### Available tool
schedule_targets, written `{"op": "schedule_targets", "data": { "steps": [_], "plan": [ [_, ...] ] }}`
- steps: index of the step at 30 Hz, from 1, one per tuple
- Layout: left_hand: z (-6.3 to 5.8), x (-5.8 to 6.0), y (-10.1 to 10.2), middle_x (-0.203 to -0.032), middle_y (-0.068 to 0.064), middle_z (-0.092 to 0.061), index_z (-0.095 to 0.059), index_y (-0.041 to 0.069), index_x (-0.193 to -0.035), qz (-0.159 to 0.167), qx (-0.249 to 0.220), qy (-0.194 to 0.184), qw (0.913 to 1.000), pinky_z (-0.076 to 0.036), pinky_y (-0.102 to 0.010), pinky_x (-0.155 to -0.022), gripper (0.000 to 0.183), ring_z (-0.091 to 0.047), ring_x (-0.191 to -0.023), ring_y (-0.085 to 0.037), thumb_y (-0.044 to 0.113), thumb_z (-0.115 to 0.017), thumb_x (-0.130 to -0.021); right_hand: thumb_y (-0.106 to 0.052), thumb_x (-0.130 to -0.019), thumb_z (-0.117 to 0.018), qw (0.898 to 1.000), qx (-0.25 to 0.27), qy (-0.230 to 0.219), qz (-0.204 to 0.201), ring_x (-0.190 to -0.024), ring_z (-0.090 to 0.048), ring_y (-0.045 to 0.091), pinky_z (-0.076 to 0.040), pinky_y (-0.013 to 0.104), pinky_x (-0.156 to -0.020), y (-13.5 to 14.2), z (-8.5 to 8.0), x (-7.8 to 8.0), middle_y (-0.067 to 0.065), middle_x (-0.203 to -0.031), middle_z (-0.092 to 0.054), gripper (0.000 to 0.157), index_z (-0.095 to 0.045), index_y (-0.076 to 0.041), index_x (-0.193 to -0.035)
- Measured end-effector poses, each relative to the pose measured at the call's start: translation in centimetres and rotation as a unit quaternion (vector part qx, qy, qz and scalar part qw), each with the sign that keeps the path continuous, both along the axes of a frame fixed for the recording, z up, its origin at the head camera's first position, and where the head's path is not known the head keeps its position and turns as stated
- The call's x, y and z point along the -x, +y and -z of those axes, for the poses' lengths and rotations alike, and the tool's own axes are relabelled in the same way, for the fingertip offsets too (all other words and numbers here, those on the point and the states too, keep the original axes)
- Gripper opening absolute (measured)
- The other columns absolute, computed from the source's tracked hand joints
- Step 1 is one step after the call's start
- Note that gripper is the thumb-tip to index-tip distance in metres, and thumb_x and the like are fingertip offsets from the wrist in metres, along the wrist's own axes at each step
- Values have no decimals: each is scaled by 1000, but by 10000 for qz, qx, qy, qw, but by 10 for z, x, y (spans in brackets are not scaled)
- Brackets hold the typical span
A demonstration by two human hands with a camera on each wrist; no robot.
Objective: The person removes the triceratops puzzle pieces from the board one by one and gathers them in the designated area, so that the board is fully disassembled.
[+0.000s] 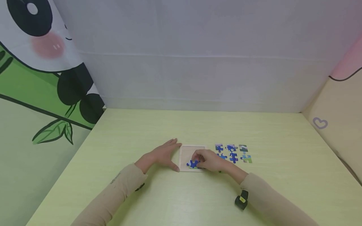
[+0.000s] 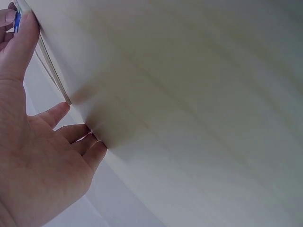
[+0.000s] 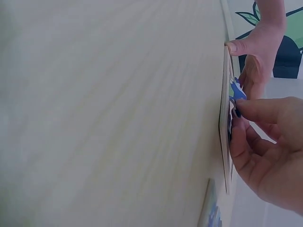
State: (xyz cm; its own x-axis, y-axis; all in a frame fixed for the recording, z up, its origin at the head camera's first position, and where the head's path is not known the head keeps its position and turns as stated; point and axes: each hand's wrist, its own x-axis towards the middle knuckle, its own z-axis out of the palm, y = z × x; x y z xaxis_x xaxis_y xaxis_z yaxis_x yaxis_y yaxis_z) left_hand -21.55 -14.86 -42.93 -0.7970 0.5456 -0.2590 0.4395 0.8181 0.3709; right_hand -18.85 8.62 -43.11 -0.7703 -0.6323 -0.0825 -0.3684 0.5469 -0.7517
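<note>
A shallow wooden puzzle tray (image 1: 185,150) lies flat on the table. My left hand (image 1: 165,154) is spread at its left side, thumb at the near corner and forefinger at the far corner. Over the tray, the thumb and fingers of my right hand (image 1: 210,159) pinch a blue jigsaw piece (image 1: 193,164) with some green and white on it. In the right wrist view the held jigsaw piece (image 3: 237,91) is tilted above the tray (image 3: 224,94). Fingers hide part of it and the tray's right portion.
Several loose jigsaw pieces (image 1: 233,157), blue, green and white, lie right of the tray, some partly behind my right hand. The pale wooden table (image 1: 181,197) meets a white backdrop (image 1: 181,81) behind. Printed panels stand left and right.
</note>
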Motion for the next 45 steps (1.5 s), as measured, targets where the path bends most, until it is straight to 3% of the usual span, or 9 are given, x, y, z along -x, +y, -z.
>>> {"op": "schedule_targets", "data": {
  "steps": [27, 35, 45],
  "plan": [
    [1, 3, 3, -151, -12, -13, -29, 13, -143, 28, 91, 23, 10000, -20, -46, -109, 105, -7, -139, -26, 54, -78, -59, 1, -82, -61, 9981, 562, 36, -238, -78, -53, 12, -47, 22, -68, 11, -1, 7, 0, -88, -62, 17, -63, -7, -97],
    [-2, 1, 5, -151, -11, -13, -28, 13, -143, 44, 115, 22, 9999, -20, -45, -109, 104, -8, -139, -26, 52, -78, -60, 3, -84, -58, 9989, 416, 118, -175, -78, -52, 12, -48, 23, -68, 37, -16, 7, 0, -89, -61, 18, -62, -6, -99],
    [-3, 0, 3, -151, -13, -13, -28, 11, -142, 71, 53, -7, 10000, -20, -46, -109, 105, -7, -139, -27, 51, -79, -59, 3, -83, -59, 9993, 246, 251, -118, -77, -54, 12, -49, 25, -68, 82, -20, 3, 4, -87, -61, 16, -61, -3, -97]
  ]
}}
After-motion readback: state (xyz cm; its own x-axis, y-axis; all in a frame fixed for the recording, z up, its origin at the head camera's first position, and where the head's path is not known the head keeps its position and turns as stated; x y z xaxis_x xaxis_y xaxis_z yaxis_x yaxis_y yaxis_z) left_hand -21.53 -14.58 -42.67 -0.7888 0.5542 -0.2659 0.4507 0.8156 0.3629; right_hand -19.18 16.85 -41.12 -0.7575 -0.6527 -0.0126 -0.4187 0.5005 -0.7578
